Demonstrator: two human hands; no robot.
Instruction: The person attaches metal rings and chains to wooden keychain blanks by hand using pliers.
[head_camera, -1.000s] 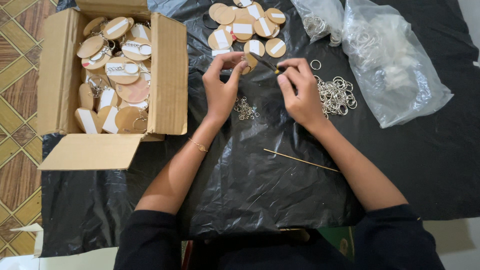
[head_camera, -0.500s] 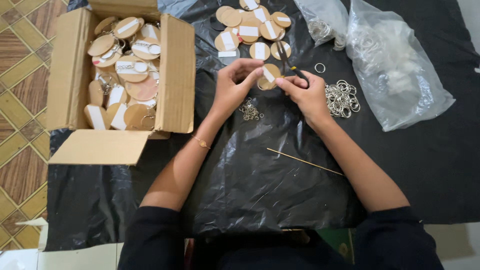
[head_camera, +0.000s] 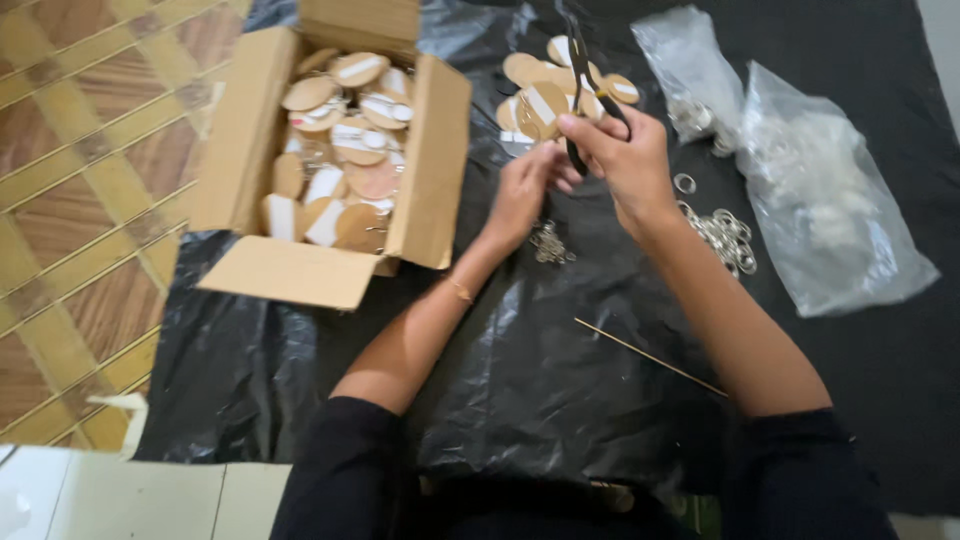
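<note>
Right hand (head_camera: 625, 160) grips black pliers (head_camera: 585, 85), left hand (head_camera: 520, 195) pinches a wooden disc (head_camera: 540, 110); slipping jaws could scar it.

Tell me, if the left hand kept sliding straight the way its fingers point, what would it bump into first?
The left hand points up and right, toward the right hand. It would most likely meet the wooden disc held there, then the pliers; depth is unclear.
</note>
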